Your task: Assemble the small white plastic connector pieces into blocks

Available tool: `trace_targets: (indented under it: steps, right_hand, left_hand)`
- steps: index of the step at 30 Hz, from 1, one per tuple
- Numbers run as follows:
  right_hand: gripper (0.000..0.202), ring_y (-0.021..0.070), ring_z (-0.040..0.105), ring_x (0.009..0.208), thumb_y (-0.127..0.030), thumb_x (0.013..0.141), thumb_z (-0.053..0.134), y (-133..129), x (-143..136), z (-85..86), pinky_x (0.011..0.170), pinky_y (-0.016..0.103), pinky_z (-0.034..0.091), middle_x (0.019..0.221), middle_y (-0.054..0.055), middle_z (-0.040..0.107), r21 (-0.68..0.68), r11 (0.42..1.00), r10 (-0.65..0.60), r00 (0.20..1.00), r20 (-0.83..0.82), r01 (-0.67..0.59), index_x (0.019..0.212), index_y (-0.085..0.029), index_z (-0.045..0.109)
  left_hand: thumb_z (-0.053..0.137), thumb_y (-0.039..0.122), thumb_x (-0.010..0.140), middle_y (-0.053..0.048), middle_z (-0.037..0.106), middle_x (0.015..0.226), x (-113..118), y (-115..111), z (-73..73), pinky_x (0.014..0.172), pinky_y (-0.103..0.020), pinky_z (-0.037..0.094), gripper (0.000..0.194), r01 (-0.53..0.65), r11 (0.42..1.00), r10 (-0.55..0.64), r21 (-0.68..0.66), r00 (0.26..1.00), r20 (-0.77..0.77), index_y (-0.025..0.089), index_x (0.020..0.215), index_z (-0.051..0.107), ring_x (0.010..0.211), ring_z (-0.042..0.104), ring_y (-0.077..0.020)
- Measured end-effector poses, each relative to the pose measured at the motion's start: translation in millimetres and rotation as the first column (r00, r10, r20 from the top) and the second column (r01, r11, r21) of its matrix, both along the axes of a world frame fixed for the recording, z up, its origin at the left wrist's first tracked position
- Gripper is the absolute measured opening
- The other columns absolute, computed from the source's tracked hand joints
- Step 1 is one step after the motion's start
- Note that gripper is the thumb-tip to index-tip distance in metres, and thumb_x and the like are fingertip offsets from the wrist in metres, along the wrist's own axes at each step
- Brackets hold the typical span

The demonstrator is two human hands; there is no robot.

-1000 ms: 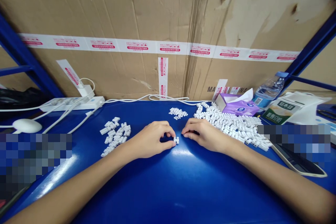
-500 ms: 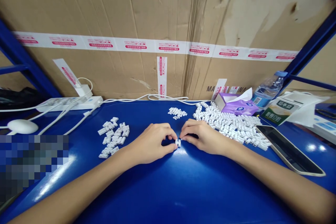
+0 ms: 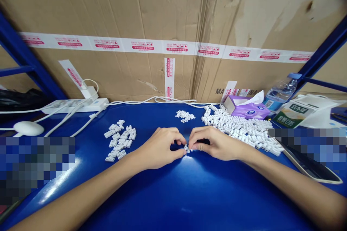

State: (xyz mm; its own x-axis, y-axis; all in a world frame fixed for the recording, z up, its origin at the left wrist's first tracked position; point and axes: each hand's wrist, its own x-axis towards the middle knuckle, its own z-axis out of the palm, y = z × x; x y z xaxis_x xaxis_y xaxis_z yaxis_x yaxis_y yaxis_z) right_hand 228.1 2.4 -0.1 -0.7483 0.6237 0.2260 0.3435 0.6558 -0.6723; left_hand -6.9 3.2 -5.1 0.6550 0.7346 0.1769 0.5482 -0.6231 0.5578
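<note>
Piece (image 3: 187, 148), small and white, just above the table's surface or resting on it (which, I cannot tell), at the centre between two bare hands. Behind everything stands a wall of brown cardboard (image 3: 116, 14), creased and scuffed, crossed by a long strip of white tape (image 3: 159, 46) with red printing. Below it spreads a glossy blue table (image 3: 173, 195). A blue metal frame (image 3: 29, 59) slants up at both sides.

At the right rear of the table, white parts lie heaped in a big pile (image 3: 238, 130). Farther right is a phone (image 3: 317, 174), partly hidden by blurred squares. A green and white pack (image 3: 294, 113) sits behind it, beside a clear bottle (image 3: 280, 94) with a blue cap. A purple tissue pack (image 3: 248, 110) touches the big pile, one white tissue sticking out. At the left rear, a white power strip (image 3: 76, 105) has cables plugged in.

Both hands meet in the middle. The left hand (image 3: 164, 148) pinches the piece between thumb and forefinger. The right hand (image 3: 214, 144) has its thumb and forefinger curved close together at the piece's right side; whether they pinch anything, I cannot tell. Near the left forearm is a medium pile (image 3: 120, 140) of white parts. Smallest is a little pile (image 3: 185, 116) of tiny white bits, beyond the hands.
</note>
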Motion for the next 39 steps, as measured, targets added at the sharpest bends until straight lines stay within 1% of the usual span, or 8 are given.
trace_targets:
  steps: [5,13,17,20,22,28,32,39]
  right_hand:
    - [0.015,0.0143,0.066,0.087,-0.018,0.1,0.06,1.8,-1.8,-3.5,0.081,0.029,0.051,0.096,0.004,0.069,0.019,1.0,-0.017,1.0,-0.01,0.017,0.098,-0.019,0.075]
    - [0.017,0.0152,0.065,0.091,-0.018,0.102,0.056,-0.4,-2.5,-4.2,0.084,0.03,0.051,0.097,0.004,0.067,0.018,1.0,-0.017,1.0,0.007,0.017,0.096,-0.019,0.072]
    - [0.017,0.015,0.064,0.091,-0.018,0.102,0.056,-0.7,-4.4,-4.8,0.084,0.03,0.05,0.096,0.004,0.067,0.006,0.999,-0.032,1.0,-0.002,0.032,0.095,-0.019,0.071]
    - [0.018,0.0156,0.063,0.092,-0.02,0.103,0.055,-1.1,-6.1,-5.0,0.086,0.031,0.05,0.098,0.004,0.066,0.011,1.0,-0.024,1.0,-0.004,0.024,0.094,-0.018,0.071]
    - [0.019,0.0161,0.063,0.093,-0.021,0.103,0.054,-1.5,-6.8,-5.1,0.088,0.032,0.05,0.1,0.005,0.065,0.016,0.999,-0.029,1.0,-0.002,0.029,0.094,-0.018,0.071]
    - [0.019,0.0167,0.063,0.094,-0.022,0.103,0.054,-0.3,-6.1,-5.6,0.088,0.033,0.051,0.099,0.005,0.066,-0.034,0.998,-0.05,0.998,-0.037,0.049,0.093,-0.018,0.069]
    - [0.019,0.0171,0.063,0.095,-0.024,0.103,0.055,1.5,-5.2,-5.3,0.089,0.034,0.051,0.1,0.006,0.066,-0.068,0.997,-0.035,0.998,-0.057,0.032,0.092,-0.018,0.068]
    - [0.02,0.0171,0.063,0.096,-0.024,0.104,0.053,-0.5,-6.0,-6.7,0.089,0.033,0.05,0.101,0.006,0.065,-0.04,0.998,-0.039,0.999,-0.031,0.037,0.093,-0.018,0.069]
  left_hand:
    - [0.07,0.027,0.085,0.0,0.07,0.091,-0.1,-0.6,-1.2,0.074,-0.031,0.043,0.009,-0.007,1.0,0.007,0.004,1.0,0.001,0.023,0.092,0.075,0.084,0.063,-0.0183]
    - [0.069,0.028,0.086,0.001,0.069,0.089,2.1,-1.2,-0.9,0.074,-0.031,0.042,0.007,-0.012,1.0,0.013,0.02,1.0,-0.014,0.023,0.088,0.073,0.083,0.062,-0.0182]
    - [0.069,0.029,0.086,0.001,0.07,0.09,2.6,-0.5,-0.9,0.075,-0.032,0.041,0.009,-0.011,1.0,0.011,0.012,1.0,-0.008,0.025,0.091,0.075,0.084,0.063,-0.0184]
    - [0.07,0.029,0.086,0.002,0.07,0.089,2.8,-0.4,-0.5,0.079,-0.034,0.041,0.009,-0.015,1.0,0.015,0.016,1.0,-0.011,0.026,0.092,0.076,0.085,0.064,-0.0186]
    - [0.069,0.028,0.085,0.002,0.07,0.089,2.8,-0.8,-0.1,0.078,-0.034,0.041,0.009,-0.015,1.0,0.015,0.015,1.0,-0.012,0.026,0.092,0.076,0.084,0.064,-0.0184]
    - [0.069,0.026,0.085,0.001,0.071,0.091,2.7,-2.3,1.6,0.076,-0.032,0.043,0.01,-0.014,1.0,0.014,0.006,1.0,-0.018,0.024,0.094,0.075,0.087,0.065,-0.0192]
    - [0.069,0.028,0.086,0.001,0.071,0.091,3.1,-2.4,2.1,0.077,-0.032,0.043,0.009,-0.018,1.0,0.019,0.013,0.999,-0.028,0.024,0.093,0.074,0.087,0.064,-0.0195]
    - [0.069,0.026,0.085,0.001,0.07,0.09,2.6,-3.3,2.4,0.077,-0.032,0.043,0.009,-0.013,1.0,0.014,0.009,1.0,-0.02,0.024,0.092,0.075,0.086,0.064,-0.0191]
